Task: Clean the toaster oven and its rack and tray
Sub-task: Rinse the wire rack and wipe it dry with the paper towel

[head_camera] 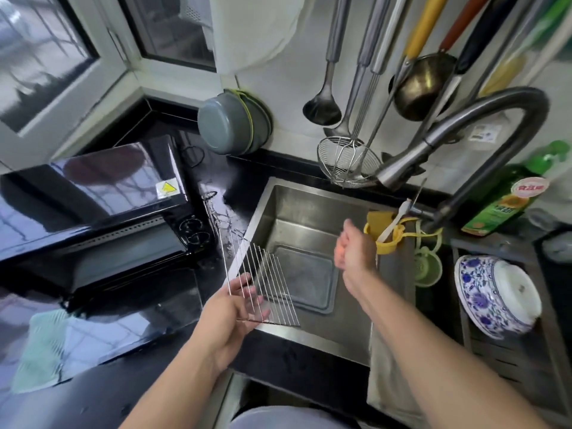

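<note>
A black toaster oven (pixel 93 212) stands on the dark counter at the left, its glass door (pixel 133 308) folded down open. My left hand (pixel 230 308) grips the wire rack (pixel 260 277) by its near edge, holding it tilted over the left rim of the steel sink (pixel 309 209). A grey baking tray (pixel 306 274) lies flat on the sink bottom. My right hand (pixel 354 249) hovers open above the sink, empty, just left of a yellow holder.
The faucet (pixel 448 140) arches over the sink's back right. A yellow holder (pixel 383 233) with a brush hangs on the sink's right edge. A blue-and-white bowl (pixel 495 295) rests on the right drainer. A teal cloth (pixel 43 348) lies front left. Utensils hang on the wall.
</note>
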The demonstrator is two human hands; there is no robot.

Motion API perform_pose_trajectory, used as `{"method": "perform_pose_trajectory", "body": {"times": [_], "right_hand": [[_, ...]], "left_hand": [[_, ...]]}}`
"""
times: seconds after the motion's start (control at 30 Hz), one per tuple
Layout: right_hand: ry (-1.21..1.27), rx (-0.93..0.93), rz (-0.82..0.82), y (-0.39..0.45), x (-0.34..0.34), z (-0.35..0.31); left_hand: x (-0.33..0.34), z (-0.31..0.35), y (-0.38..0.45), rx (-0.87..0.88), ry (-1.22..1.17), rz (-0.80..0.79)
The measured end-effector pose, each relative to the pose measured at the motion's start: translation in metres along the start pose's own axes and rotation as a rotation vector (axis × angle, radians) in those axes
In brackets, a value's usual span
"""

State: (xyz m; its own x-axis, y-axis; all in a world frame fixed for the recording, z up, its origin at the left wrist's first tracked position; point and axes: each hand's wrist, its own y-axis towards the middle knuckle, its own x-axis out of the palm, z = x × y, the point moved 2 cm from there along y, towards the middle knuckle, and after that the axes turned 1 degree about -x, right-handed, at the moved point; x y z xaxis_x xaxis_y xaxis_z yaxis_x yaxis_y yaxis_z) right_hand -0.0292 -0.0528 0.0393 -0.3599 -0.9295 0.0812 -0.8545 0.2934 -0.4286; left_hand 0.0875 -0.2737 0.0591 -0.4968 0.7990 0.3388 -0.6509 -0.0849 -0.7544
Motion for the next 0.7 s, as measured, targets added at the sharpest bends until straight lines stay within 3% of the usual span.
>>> {"method": "perform_pose_trajectory", "body": {"times": [0.27,0.5,0.6,0.7], "right_hand": [[0.080,-0.099,0.071,-0.021,0.035,-0.051],[0.106,-0.151,0.021,-0.032,0.051,-0.082],[0.098,-0.294,-0.051,-0.041,0.054,-0.110],[0.099,-0.380,-0.282,-0.051,0.049,-0.147]], "left_hand": [[-0.018,0.016,-0.003,0.032,-0.136,-0.072],[-0.022,0.023,-0.005,0.018,-0.104,-0.167],[-0.023,0.026,-0.007,0.004,-0.119,-0.187],[-0.028,0.029,-0.011,-0.007,-0.156,-0.200]]}}
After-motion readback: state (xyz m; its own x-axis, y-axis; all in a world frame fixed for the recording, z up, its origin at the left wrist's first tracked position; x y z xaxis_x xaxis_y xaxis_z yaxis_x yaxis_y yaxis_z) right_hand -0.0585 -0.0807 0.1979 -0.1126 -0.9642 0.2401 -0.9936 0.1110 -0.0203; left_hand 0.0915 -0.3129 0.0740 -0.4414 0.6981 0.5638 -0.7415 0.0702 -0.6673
